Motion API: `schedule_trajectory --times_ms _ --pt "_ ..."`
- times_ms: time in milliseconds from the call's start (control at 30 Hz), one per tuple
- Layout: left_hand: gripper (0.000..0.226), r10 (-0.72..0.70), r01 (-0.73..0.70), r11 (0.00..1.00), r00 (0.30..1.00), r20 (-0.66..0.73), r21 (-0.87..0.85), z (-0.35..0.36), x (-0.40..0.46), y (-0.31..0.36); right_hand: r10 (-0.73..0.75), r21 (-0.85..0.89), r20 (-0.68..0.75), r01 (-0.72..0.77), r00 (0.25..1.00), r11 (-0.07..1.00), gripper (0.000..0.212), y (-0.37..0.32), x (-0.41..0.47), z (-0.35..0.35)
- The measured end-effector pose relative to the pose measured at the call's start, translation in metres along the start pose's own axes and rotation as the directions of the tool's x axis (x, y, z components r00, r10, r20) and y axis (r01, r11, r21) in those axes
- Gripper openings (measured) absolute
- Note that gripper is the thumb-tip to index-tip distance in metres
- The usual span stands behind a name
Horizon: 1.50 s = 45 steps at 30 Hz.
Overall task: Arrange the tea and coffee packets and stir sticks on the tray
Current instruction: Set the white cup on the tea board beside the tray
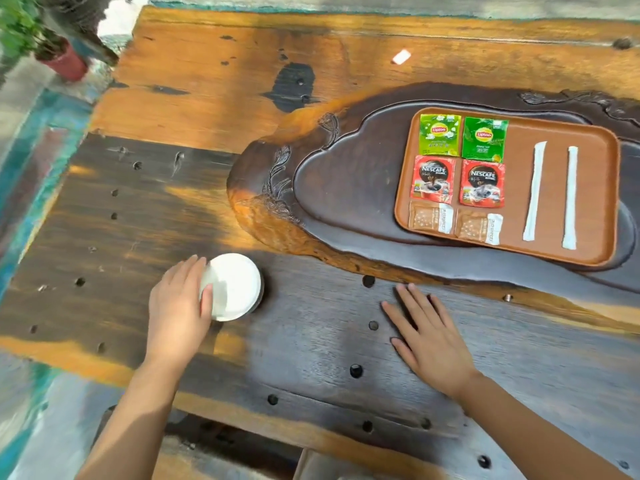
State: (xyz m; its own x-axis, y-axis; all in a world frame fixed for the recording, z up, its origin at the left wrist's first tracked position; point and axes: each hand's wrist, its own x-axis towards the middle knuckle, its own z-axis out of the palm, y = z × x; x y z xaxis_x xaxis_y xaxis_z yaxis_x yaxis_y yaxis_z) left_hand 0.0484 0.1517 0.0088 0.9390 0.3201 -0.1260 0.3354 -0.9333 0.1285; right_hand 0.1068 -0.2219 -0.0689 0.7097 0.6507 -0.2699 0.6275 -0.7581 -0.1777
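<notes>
tray: brown rectangular tray at far right holds all packets and sticks
packets: two green Lipton tea packets, two red Nescafe coffee packets, two brown sachets, left part of tray
sticks: two white paper-wrapped stir sticks, right part
left hand: grasping white round cup
right hand: released, flat on wooden table

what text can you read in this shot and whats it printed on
"Lipton": left green tea packet
"Lipton": right green tea packet
"NESCAFE": left red coffee packet
"NESCAFE": right red coffee packet
Small print on the green and red packets: too blurred to read.
Print on the white ends of the two brown packets: too small to read.
Stir sticks, white cup: no text visible.
</notes>
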Motion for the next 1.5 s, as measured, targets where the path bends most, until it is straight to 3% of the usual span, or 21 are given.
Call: schedule_trajectory --times_ms 233,333,467,700,867,1033,1167,1267,1333,1500 --pt "0.033 -0.141 0.161 0.93 0.986 0.084 -0.33 0.005 -0.008 -0.024 0.008 0.001 0.03 -0.008 1.0 1.0 0.056 0.008 0.002 0.009" --pt "0.024 -0.245 0.344 0.764 0.938 0.247 -0.547 0.003 -0.009 -0.029 0.007 0.003 0.03 -0.007 1.0 1.0 0.057 0.007 0.002 0.009" --pt "0.018 -0.231 0.45 0.614 0.888 0.397 -0.649 0.004 -0.008 -0.039 -0.001 -0.006 0.023 0.001 1.0 1.0 0.056 0.008 0.002 0.01" --pt "0.016 -0.234 0.459 0.334 0.886 0.399 -0.823 0.016 0.0 -0.02 -0.074 -0.028 0.031 0.075 0.997 0.997 0.058 0.018 0.002 0.01" --pt "0.021 -0.135 0.376 0.308 0.926 0.351 -0.874 0.011 0.008 0.005 -0.134 -0.043 0.045 0.136 0.99 0.99 0.06 0.03 0.001 0.01" --pt "0.021 0.025 0.258 0.346 0.959 0.283 -0.902 -0.007 0.032 0.05 -0.147 -0.023 0.03 0.147 0.989 0.989 0.06 0.033 0.001 0.011" --pt "0.02 0.149 0.198 0.329 0.955 0.258 -0.923 -0.012 0.062 0.084 -0.15 0.001 0.008 0.15 0.989 0.989 0.062 0.032 0.001 0.011" --pt "0.009 0.238 0.191 0.263 0.937 0.255 -0.946 -0.016 0.089 0.101 -0.15 0.003 -0.008 0.15 0.989 0.989 0.062 0.032 0.001 0.011" --pt "0.018 0.266 0.204 0.229 0.927 0.263 -0.952 -0.019 0.109 0.107 -0.153 0.006 -0.01 0.153 0.988 0.988 0.063 0.033 0.001 0.011" --pt "0.008 0.259 0.23 0.276 0.917 0.302 -0.933 -0.008 0.15 0.109 -0.148 0.029 -0.017 0.149 0.989 0.988 0.064 0.033 0.002 0.012"
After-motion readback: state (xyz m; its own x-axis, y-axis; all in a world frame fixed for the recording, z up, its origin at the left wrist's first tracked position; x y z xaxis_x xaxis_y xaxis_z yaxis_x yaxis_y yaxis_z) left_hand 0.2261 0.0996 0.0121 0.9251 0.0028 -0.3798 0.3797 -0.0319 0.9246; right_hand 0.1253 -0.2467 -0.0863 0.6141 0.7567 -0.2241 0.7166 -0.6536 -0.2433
